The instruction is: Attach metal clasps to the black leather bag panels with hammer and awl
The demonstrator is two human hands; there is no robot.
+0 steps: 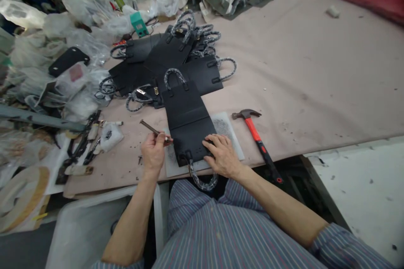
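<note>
- A person's left hand (153,153) pinches a slim metal rod (149,127) between thumb and fingers, just left of the work
- The right hand (224,156) lies palm down, fingers slightly spread, on the right side of a black panel (191,132), gripping nothing that shows
- The hands stand apart with the panel flat between them, straight ahead of the person; the right hand is the nearer, touching it, while the rod's lower end reaches the left edge, where contact is too fine to tell
- The rod's long axis slants across the view, one end away to the left, the other pointing right, toward the panel
- The panel's long axis runs from the lap out across the table (299,92), its far end leaning left, a crease crossing it
- Its near handle (203,185) hangs past the table edge; its far handle (173,71) points toward a pile of black panels (202,75)
- Under the panel's near half lies a pale board (234,139)
- Right of the right hand rests a hammer (253,129), head away, grip pointing back toward the person
</note>
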